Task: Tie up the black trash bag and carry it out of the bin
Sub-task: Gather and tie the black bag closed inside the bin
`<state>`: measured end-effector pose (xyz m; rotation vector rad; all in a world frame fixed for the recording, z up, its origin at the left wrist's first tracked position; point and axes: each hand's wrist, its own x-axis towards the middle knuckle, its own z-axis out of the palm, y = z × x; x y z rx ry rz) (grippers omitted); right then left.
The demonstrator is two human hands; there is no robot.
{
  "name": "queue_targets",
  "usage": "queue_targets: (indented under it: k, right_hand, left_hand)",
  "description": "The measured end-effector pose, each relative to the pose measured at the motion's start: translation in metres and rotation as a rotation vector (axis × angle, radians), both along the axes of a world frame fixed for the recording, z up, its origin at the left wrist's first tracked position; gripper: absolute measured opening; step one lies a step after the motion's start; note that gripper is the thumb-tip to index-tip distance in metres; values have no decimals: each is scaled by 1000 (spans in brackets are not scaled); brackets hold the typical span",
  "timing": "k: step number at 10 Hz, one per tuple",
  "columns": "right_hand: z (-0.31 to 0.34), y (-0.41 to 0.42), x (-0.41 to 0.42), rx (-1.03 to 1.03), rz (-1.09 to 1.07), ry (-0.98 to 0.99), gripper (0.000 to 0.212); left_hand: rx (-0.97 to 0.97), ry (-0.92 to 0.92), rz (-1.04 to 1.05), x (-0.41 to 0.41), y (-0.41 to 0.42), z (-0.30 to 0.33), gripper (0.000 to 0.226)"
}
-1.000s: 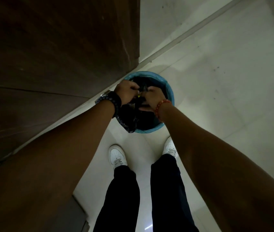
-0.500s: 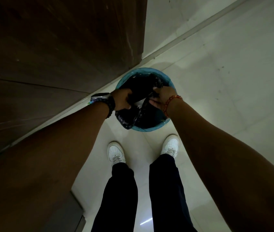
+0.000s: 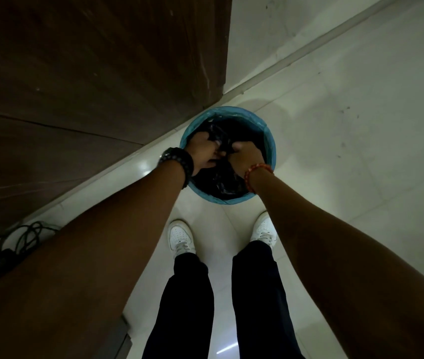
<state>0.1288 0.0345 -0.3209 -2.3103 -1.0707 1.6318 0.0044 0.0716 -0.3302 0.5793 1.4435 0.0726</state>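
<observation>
Head view: pale floor (image 3: pixel 348 177), then the blue bin (image 3: pixel 270 141) by a dark wood panel (image 3: pixel 89 73). Inside sits the black trash bag (image 3: pixel 218 182). Both hands, left hand (image 3: pixel 203 151) and right hand (image 3: pixel 246 158), have fingers pinching gathered plastic (knot-tying, I judge). Next: cinch tight, then lift straight up.

Dim pale tiled floor (image 3: pixel 335 141), wooden panel (image 3: pixel 89 73)
</observation>
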Motion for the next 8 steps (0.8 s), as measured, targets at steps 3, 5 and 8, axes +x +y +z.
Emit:
queue_targets:
  k: [3, 5, 8]
  right_hand:
    - [10, 2, 1, 38, 102, -50, 35]
    - [4, 3, -1, 97, -56, 42, 33]
    - [20, 33, 12, 29, -250, 273, 38]
  left_hand:
    - [-166, -137, 220, -2, -2, -2, 20]
    - [440, 307, -359, -12, -4, -28, 50]
    - [443, 226, -663, 16, -21, -32, 46]
